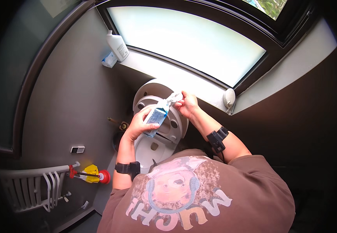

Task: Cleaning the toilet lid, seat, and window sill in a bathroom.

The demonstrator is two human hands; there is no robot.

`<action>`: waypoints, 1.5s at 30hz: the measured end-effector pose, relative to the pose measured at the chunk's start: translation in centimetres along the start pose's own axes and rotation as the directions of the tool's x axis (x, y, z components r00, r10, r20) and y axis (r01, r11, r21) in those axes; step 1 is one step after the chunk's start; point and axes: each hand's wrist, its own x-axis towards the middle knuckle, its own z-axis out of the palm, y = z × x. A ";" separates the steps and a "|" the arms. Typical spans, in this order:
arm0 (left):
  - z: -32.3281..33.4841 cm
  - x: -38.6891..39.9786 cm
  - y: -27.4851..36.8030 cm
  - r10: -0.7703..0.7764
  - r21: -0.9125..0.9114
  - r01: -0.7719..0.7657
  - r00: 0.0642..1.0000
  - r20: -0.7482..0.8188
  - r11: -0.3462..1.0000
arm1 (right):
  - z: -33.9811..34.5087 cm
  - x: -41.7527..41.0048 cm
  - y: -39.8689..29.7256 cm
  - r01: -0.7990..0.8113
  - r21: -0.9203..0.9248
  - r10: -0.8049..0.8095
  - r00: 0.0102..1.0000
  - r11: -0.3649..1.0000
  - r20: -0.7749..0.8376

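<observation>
My left hand (139, 123) grips a blue-and-white soft pack (157, 116), probably of tissues, with the thumb across its near face. A crumpled white piece (173, 99) sticks out of the pack's top; whether it is tissue or wrapper, I cannot tell. The fingers of my right hand (189, 105) pinch the far end of that piece. Both hands are above a white toilet (141, 148) with its lid (149, 87) raised. The pack and hands hide part of the seat.
On the windowsill (154, 67) stand a white plastic bottle (118, 46) and another blue-and-white pack (109, 59). A whitish oval object with a cord (229, 97) sits at its right end. Left are a towel radiator (30, 189), a red-and-yellow item (91, 174) and a wall-mounted control (77, 149).
</observation>
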 end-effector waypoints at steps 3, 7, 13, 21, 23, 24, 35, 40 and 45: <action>-0.6 0.2 -1.1 -0.128 0.019 0.130 0.989 -0.072 0.991 | 0.2 -1.1 -2.1 0.239 -0.077 -0.248 0.957 0.968 -0.150; -1.4 0.5 -2.2 -0.108 0.108 0.132 0.973 -0.204 0.985 | 4.5 -4.9 -9.1 0.793 -0.413 -0.862 0.506 0.447 0.038; -1.5 1.2 -3.3 -0.125 0.084 0.159 0.941 -0.315 0.984 | 5.8 -4.6 -18.8 0.683 -0.645 -0.939 -0.261 -0.342 0.222; -2.7 0.1 -5.6 -0.153 0.064 0.193 0.906 -0.395 0.979 | 9.1 3.8 -17.1 0.045 -0.614 -0.592 -0.328 -0.788 0.736; -3.4 -0.4 -6.9 -0.151 0.055 0.193 0.890 -0.431 0.980 | 10.2 6.6 -15.7 -0.038 -0.498 -0.487 -0.161 -0.866 0.859; -3.5 -0.6 -7.0 -0.158 0.038 0.195 0.879 -0.449 0.980 | 9.7 8.3 -14.4 -0.087 -0.523 -0.529 0.059 -0.848 0.847; -5.3 -2.6 -8.2 -0.178 -0.003 0.220 0.783 -0.595 0.976 | 21.1 20.5 -10.2 -0.060 -0.180 -0.188 0.160 -0.982 0.969; -5.6 -3.3 -9.0 -0.188 0.036 0.275 0.740 -0.646 0.961 | 27.3 26.9 -9.2 -0.035 -0.034 -0.036 0.043 -0.999 0.998; -6.0 -3.9 -8.9 -0.213 0.037 0.320 0.707 -0.675 0.947 | 29.9 32.6 -7.2 -0.027 0.018 0.016 0.063 -0.999 0.998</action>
